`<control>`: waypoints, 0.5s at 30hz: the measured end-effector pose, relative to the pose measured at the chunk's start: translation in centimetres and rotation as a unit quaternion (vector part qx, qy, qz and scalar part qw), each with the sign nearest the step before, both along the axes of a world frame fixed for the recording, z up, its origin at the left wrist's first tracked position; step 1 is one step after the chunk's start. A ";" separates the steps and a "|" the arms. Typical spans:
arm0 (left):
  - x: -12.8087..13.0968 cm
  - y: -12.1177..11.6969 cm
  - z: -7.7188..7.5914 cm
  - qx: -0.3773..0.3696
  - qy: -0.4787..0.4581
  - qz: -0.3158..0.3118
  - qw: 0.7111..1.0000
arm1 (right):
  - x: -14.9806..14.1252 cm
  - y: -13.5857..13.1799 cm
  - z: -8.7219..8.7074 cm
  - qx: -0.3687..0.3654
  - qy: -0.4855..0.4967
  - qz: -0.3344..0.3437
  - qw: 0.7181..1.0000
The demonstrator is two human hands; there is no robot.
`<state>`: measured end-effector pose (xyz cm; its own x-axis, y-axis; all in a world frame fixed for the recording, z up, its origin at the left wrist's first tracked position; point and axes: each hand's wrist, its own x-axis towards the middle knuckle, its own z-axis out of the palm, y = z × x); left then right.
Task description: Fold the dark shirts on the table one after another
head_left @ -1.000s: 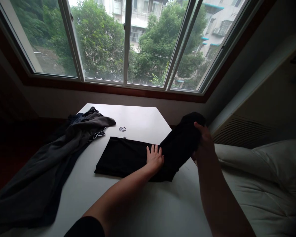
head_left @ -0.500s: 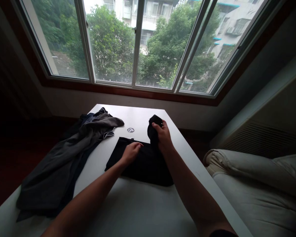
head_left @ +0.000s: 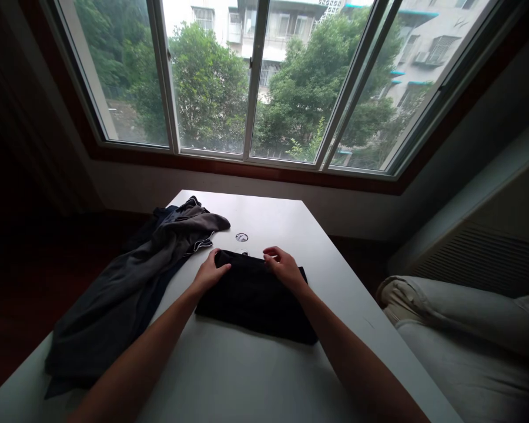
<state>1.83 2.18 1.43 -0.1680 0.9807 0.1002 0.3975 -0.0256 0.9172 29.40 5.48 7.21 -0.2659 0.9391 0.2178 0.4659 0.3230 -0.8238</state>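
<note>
A black garment (head_left: 255,299), folded into a flat rectangle, lies on the white table (head_left: 247,382); its exact kind cannot be told. My left hand (head_left: 210,271) grips its far left corner, thumb on top and fingers curled behind the edge. Over the far edge, toward the right, is my right hand (head_left: 284,267), its fingers bent and apart, nothing visible between them. To the left, a heap of grey and dark blue clothing (head_left: 127,282) with white piping is spread along the table.
A small round sticker (head_left: 242,237) is on the tabletop beyond the black garment. Right of the table stands a pale padded seat (head_left: 462,305). A wide window (head_left: 251,88) with a red-brown frame rises behind the table's far end.
My right hand has let go of the raised black part, which now lies flat on the folded garment. My left hand has moved from its middle to the far left corner.
</note>
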 end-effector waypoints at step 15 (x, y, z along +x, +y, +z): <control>0.8 0.1 -0.8 0.048 0.204 0.043 0.977 | 5.5 2.0 -5.8 0.046 -0.352 -0.178 0.918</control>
